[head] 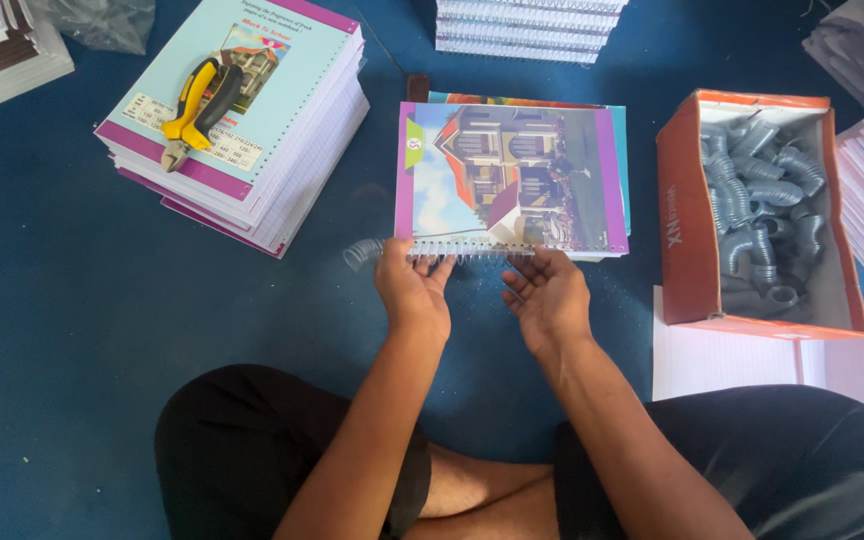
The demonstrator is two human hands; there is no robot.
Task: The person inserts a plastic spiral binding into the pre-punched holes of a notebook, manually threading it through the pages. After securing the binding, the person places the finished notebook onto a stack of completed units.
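A notebook (512, 175) with a purple-edged cover showing a house lies on the blue floor in front of me. A clear spiral wire coil (422, 251) runs along its near edge and sticks out to the left. My left hand (412, 285) pinches the coil near the notebook's left corner. My right hand (547, 290) has its fingers on the coil at the middle of the near edge.
A stack of notebooks (252, 120) at the left carries yellow-handled pliers (197, 105). An orange cardboard box (687, 230) of grey coils (762, 190) stands at the right, on white sheets (732, 360). More stacks (522, 25) lie behind. My crossed legs (252, 450) are below.
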